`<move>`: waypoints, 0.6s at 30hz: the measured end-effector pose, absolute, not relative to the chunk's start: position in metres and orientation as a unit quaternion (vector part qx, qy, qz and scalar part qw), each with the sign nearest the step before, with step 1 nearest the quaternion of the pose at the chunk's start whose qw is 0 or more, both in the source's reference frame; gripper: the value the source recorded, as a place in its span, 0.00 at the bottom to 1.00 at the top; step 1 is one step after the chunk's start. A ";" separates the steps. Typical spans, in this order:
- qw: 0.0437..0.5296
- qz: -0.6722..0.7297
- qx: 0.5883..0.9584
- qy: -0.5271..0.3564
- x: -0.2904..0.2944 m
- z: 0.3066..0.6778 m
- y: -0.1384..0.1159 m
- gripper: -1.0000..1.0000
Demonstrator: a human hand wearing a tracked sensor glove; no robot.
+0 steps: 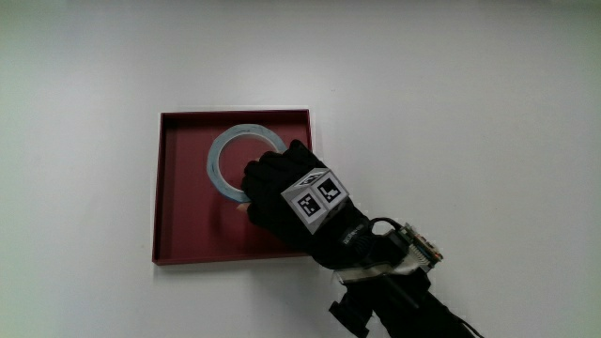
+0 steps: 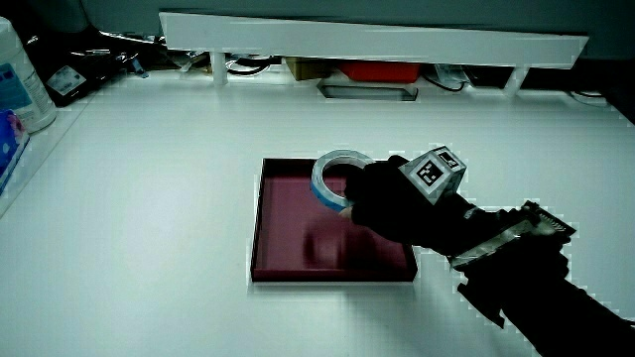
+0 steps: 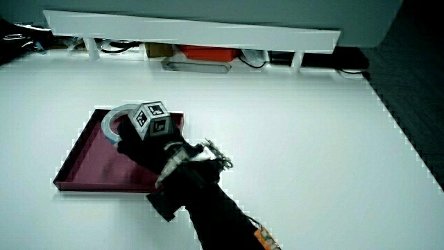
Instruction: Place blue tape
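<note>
A pale blue tape roll (image 1: 225, 155) is in the dark red square tray (image 1: 178, 216), held a little above the tray floor as a side view shows it: tape roll (image 2: 331, 171), tray (image 2: 288, 238). The hand (image 1: 282, 192) in its black glove with the patterned cube reaches over the tray and its fingers are closed on the roll's rim nearest the person. In both side views the hand (image 2: 397, 203) (image 3: 142, 142) covers part of the roll (image 3: 114, 118). The tray (image 3: 90, 163) rests flat on the white table.
A low white partition (image 2: 367, 40) runs along the table's edge farthest from the person, with an orange box (image 2: 382, 71) and cables under it. A white bottle (image 2: 20, 84) stands at the table's edge in a side view.
</note>
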State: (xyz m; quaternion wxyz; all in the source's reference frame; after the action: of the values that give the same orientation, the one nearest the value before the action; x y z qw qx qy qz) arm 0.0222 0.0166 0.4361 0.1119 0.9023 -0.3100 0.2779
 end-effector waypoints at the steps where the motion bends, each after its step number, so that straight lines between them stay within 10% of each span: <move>1: 0.110 0.281 0.902 -0.310 0.019 0.440 0.017 0.50; 18: 0.154 0.262 0.902 -0.307 -0.007 0.493 0.027 0.50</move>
State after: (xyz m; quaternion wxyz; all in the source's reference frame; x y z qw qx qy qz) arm -0.0072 0.0268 0.4934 0.1536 0.9018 -0.3073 0.2621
